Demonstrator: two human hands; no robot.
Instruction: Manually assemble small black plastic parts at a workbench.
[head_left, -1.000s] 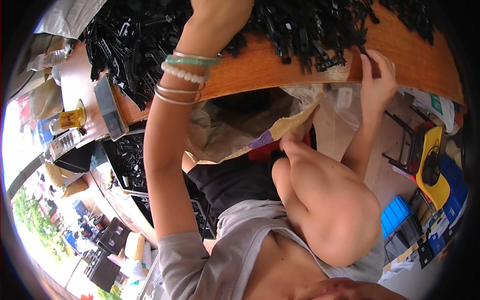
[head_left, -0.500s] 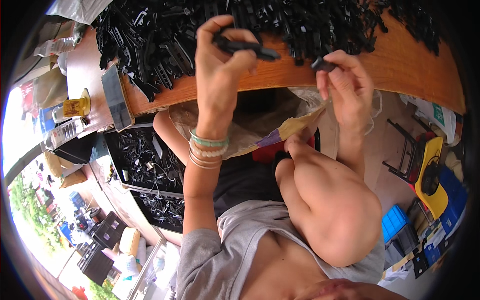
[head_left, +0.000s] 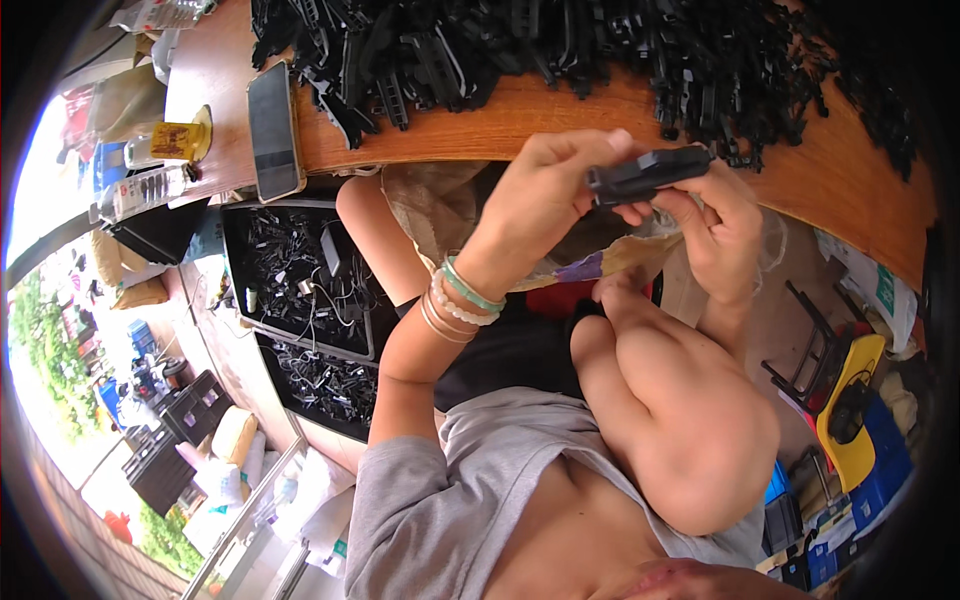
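Note:
A long black plastic part (head_left: 648, 176) is held level between my two hands, just off the front edge of the wooden table. My left hand (head_left: 545, 195), with bracelets at its wrist, has its fingers closed at the part's left end. The fingers of my right hand (head_left: 722, 225) pinch its right end. Whether a smaller black piece is joined to it there I cannot tell, as the fingers cover that spot. Beyond my hands lies a heap of similar black plastic parts (head_left: 560, 45) on the table.
A phone (head_left: 273, 130) lies on the wooden table (head_left: 340, 135) at the left, near a yellow tape roll (head_left: 178, 141). Below are black trays (head_left: 300, 265) of small parts. An open sack (head_left: 425, 210) hangs under the table edge. A yellow chair (head_left: 850, 410) stands right.
My left hand has come down and right with the long part, and my right hand's small black piece has met it. Both hands are now together on the part. The view has shifted slightly.

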